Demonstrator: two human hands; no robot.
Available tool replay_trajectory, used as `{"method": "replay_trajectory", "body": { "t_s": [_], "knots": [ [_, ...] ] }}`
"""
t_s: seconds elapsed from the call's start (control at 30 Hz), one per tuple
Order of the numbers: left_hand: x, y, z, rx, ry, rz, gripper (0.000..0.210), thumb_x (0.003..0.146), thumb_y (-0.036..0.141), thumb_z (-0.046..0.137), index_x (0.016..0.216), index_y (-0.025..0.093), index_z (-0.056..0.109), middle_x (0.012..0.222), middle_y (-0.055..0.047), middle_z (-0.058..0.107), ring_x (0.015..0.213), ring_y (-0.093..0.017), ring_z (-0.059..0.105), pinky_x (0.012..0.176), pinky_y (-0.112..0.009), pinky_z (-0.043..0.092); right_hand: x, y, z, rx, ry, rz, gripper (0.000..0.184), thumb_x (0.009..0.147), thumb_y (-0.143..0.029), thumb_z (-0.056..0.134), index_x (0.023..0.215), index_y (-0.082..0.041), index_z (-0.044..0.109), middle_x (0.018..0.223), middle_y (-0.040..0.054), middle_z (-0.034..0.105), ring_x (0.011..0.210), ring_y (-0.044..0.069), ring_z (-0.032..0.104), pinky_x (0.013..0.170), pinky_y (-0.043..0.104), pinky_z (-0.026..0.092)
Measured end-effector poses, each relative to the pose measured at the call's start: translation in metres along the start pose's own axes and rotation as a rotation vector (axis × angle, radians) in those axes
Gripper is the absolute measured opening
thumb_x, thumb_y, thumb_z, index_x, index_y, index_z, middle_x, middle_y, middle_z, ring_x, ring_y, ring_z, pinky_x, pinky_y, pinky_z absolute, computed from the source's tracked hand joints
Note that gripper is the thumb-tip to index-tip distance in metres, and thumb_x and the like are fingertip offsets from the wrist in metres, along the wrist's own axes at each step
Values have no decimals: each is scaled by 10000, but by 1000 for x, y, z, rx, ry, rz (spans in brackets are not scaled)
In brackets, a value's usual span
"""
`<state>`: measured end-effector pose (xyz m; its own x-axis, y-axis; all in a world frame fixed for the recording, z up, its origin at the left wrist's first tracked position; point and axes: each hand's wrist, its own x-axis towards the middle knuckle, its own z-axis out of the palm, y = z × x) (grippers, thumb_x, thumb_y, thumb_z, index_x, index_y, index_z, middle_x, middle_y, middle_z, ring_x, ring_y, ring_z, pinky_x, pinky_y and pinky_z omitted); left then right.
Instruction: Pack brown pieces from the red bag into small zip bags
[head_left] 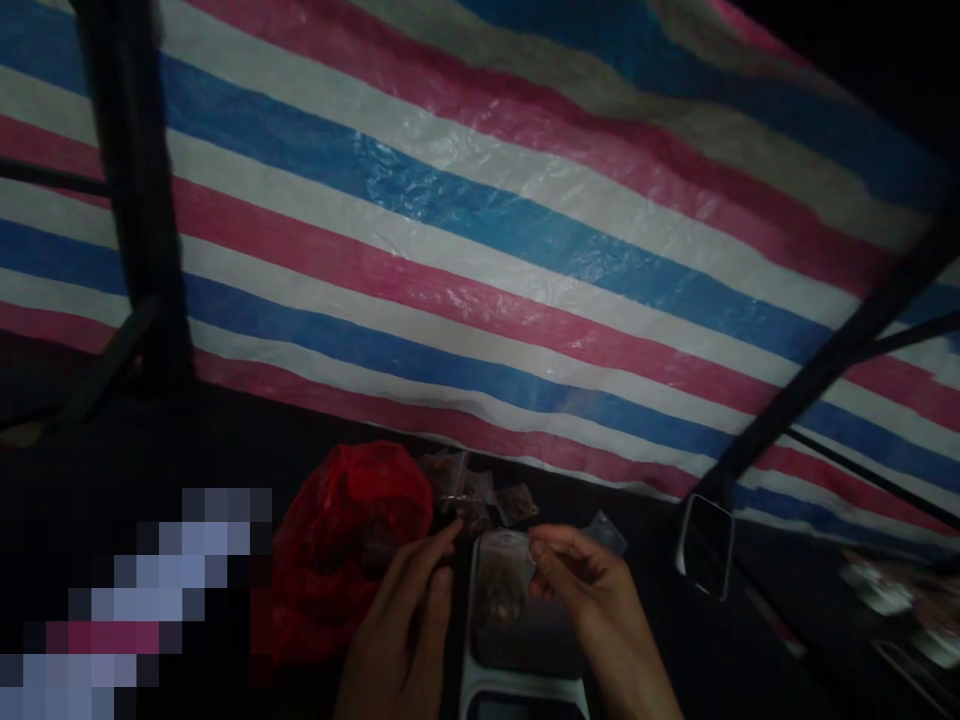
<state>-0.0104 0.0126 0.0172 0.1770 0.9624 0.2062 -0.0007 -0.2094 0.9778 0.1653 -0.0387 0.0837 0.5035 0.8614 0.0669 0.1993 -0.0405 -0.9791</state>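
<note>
Low in the head view, a small clear plastic bag (501, 580) with brownish contents lies over the dark top of a digital scale (517, 640). My right hand (592, 590) pinches the upper edge of this bag between thumb and fingers. On the scale's left side is my left hand (405, 625), its fingers stretched out and holding nothing visible. A red plastic bag (337, 540) stands gaping just left of that hand; its contents are too dark to make out. Behind the scale lie several filled clear bags (480, 490).
A striped plastic sheet (465, 260) hangs across the back, between dark frame poles (817, 370). To the right are a phone-like device (705, 548), another clear bag (606, 532) and dim clutter (911, 600). Part of the lower left is pixelated.
</note>
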Motion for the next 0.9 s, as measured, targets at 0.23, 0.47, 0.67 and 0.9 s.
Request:
{"method": "replay_trajectory", "body": {
  "t_s": [0.23, 0.47, 0.67, 0.9],
  "knots": [
    [9, -6, 14, 99, 75, -49, 539, 958, 647, 445, 1260, 279, 698, 1343, -79, 715, 1375, -320, 584, 1216, -547, 422, 11, 41, -42, -126, 83, 34, 474, 739, -593, 804, 924, -160, 853, 882, 117, 834, 844, 312, 775, 762, 390, 591],
    [15, -6, 12, 182, 122, -2, 430, 948, 569, 447, 1180, 282, 668, 1229, -69, 709, 1208, -307, 642, 1116, -511, 492, 21, 58, -64, -169, 210, -5, 463, 773, -587, 782, 979, -180, 860, 1116, 147, 838, 1141, 356, 751, 1076, 491, 519],
    [14, -7, 11, 210, 122, 25, 392, 942, 553, 452, 1153, 294, 657, 1201, -58, 711, 1159, -308, 655, 1075, -510, 512, 18, 59, -78, -171, 220, -3, 495, 792, -611, 747, 995, -173, 857, 1107, 139, 844, 1134, 356, 759, 1067, 484, 524],
    [14, -11, 10, 211, 110, 14, 405, 925, 566, 458, 1152, 295, 656, 1185, -61, 712, 1171, -324, 657, 1091, -553, 497, 17, 56, -70, -179, 172, -7, 503, 805, -614, 729, 969, -157, 861, 1090, 161, 843, 1099, 379, 765, 1028, 490, 532]
  ]
}}
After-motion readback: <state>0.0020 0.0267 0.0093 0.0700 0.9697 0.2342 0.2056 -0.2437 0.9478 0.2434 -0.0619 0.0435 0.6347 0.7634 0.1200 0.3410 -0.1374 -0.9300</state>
